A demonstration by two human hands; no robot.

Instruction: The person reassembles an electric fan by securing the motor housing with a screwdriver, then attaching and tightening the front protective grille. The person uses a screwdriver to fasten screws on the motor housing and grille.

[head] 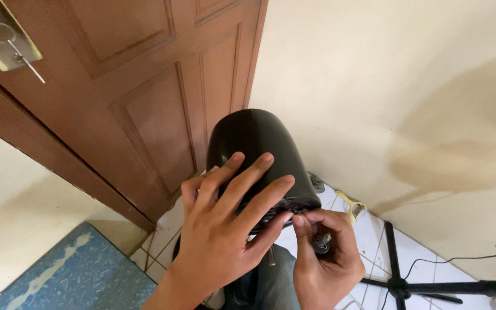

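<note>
A glossy black rounded housing (254, 138), shaped like a motor cover, stands in the middle of the view. My left hand (225, 229) lies flat over its near end with the fingers spread across it. My right hand (325, 252) is just below the housing's lower edge, thumb and fingers pinched around a small grey metal part (321, 244). What that part joins to is hidden by the fingers.
A brown panelled wooden door (144, 92) with a brass lock plate (1, 34) stands on the left. A stained cream wall (403, 103) fills the right. On the white tiled floor are a yellow clip (352, 205), a black stand's legs (397, 281) and a blue mat (70, 275).
</note>
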